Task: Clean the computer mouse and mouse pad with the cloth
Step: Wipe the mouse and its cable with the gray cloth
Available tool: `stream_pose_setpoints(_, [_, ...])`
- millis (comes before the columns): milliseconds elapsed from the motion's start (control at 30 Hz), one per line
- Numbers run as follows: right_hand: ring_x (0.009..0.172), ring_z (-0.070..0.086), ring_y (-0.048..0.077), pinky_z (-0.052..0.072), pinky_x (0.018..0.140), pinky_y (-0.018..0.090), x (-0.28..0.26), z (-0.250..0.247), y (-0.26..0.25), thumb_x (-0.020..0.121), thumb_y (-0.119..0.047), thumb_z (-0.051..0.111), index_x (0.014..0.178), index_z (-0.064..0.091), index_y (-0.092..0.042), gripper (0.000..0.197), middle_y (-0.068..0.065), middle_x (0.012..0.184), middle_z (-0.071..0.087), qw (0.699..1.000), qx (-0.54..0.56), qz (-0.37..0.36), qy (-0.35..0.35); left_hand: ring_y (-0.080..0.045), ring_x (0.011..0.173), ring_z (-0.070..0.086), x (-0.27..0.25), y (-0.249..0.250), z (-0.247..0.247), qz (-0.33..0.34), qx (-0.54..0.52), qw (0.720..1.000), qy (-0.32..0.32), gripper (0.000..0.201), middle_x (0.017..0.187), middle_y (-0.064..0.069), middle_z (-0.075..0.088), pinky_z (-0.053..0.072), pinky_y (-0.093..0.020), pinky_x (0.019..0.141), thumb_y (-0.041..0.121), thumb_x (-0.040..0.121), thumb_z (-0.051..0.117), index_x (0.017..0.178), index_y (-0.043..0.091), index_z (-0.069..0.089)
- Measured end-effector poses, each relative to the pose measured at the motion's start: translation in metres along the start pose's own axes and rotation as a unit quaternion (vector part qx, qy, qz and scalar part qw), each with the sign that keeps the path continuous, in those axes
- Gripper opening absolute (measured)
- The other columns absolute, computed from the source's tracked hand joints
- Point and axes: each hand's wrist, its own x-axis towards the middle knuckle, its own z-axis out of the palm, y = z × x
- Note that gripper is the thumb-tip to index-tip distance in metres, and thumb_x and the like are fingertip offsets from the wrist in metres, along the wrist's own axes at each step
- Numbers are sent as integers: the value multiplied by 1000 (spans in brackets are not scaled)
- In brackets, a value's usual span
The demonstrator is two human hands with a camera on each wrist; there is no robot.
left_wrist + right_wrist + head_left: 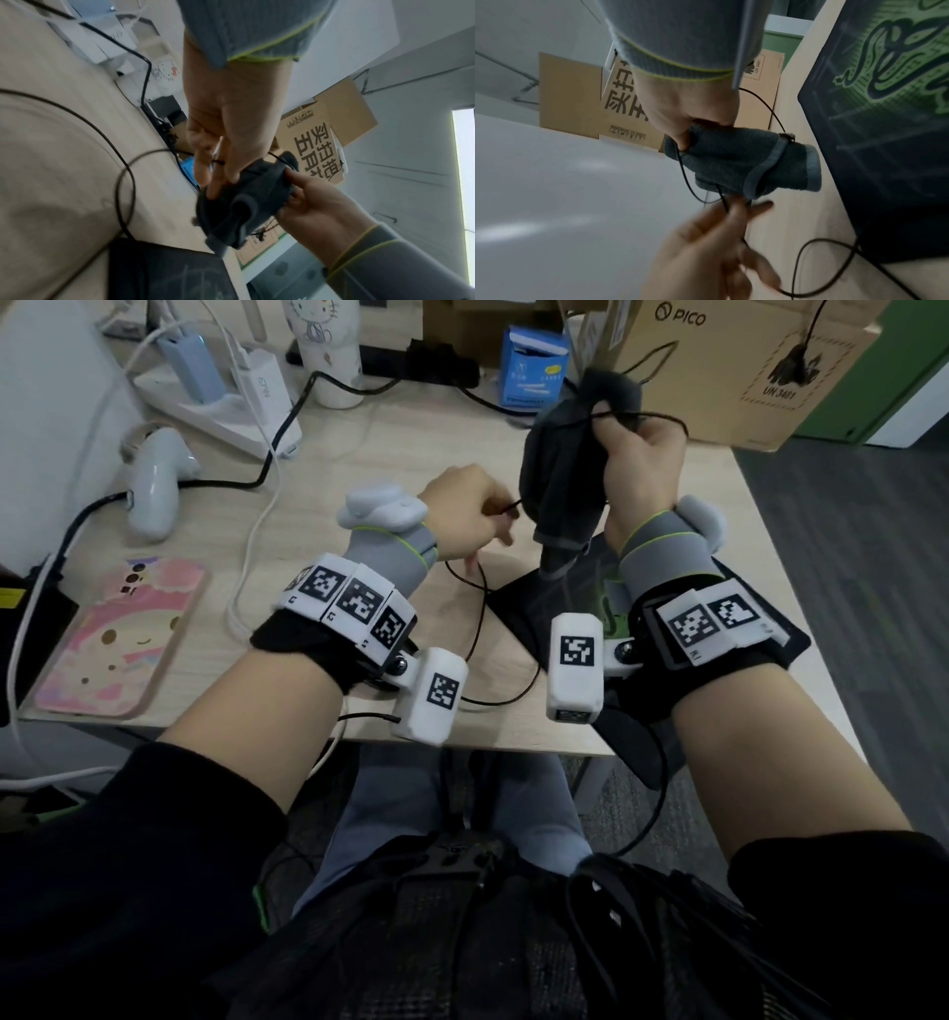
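Observation:
My right hand (624,444) grips a dark grey cloth (560,469) bunched into a bundle and holds it above the desk. The mouse itself is hidden; its thin black cable (477,618) comes out of the top of the bundle. My left hand (493,521) pinches that cable just left of the cloth. In the left wrist view the left fingertips (213,190) touch the cloth (244,205). A black mouse pad (524,603) with a green logo (895,60) lies flat on the desk under my right wrist.
On the left of the desk lie a white controller (154,485), a pink phone case (118,639) and a power strip with chargers (221,403). A white mug (328,351), a blue box (534,367) and a cardboard box (744,361) stand at the back.

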Motion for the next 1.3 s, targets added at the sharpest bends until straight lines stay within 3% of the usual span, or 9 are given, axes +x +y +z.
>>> stream_pose_setpoints(133, [62,52,15,45,59,26,-9,8,6,85,-16,65,56,54,-15,30,0,60,56,999,-32,-7,-18,-32,90,64,8,19,-1,50,2,996,67,18,97,-21,68,48,-38,78,12,87,54,93,-1,65])
stream_pose_setpoints(300, [62,54,12,49,60,22,-3,-5,0,88,-9,62,59,53,-13,31,0,62,56,1000,10,10,12,-8,37,57,-1,5,-3,19,-19,1000,-10,20,73,-7,71,47,-27,61,13,90,51,79,10,68])
stream_pose_setpoints(433, [72,56,19,50,68,30,5,-11,-1,86,-14,64,65,55,-8,23,10,75,57,999,24,24,33,-3,27,53,-7,-16,1,-72,40,996,-44,19,75,-2,72,46,-22,59,10,86,54,79,12,71])
stream_pose_setpoints(667, [71,53,18,46,65,33,-12,6,12,82,-18,65,60,55,-12,25,10,72,57,999,-20,3,-32,-32,89,64,2,20,-2,34,15,999,24,23,96,-18,69,49,-38,81,22,84,57,89,2,67])
stream_pose_setpoints(900, [69,45,17,38,60,27,-8,-7,9,82,-18,65,57,49,-12,30,6,71,48,1000,-10,4,-16,1,30,53,-1,3,-1,7,15,1000,-16,17,73,-3,71,51,-19,61,13,86,56,73,17,66])
stream_pose_setpoints(1000, [70,50,16,43,60,24,-4,-10,7,88,-12,61,59,51,-11,31,6,72,52,1000,0,23,0,1,30,54,-7,-10,1,-38,61,996,-61,19,67,3,69,42,-10,48,12,87,57,73,14,69])
stream_pose_setpoints(1100, [71,49,16,42,61,26,-4,-8,8,85,-13,62,58,51,-12,29,9,74,52,1000,-3,15,-6,-9,48,66,-9,-6,1,-62,84,993,-56,18,63,5,67,48,-20,59,8,86,57,78,13,73])
stream_pose_setpoints(1200, [60,48,12,41,54,20,-9,-3,12,85,-15,64,56,51,-12,32,5,66,51,999,-16,9,-31,-30,82,69,-2,9,2,-17,39,999,-12,24,86,-9,73,54,-34,80,5,79,54,89,14,73])
stream_pose_setpoints(1300, [61,50,13,42,56,22,-13,1,15,86,-13,64,61,54,-9,27,6,66,53,999,-22,4,-47,-35,80,64,1,24,3,36,4,999,7,16,87,-19,68,53,-37,74,8,79,55,88,0,66])
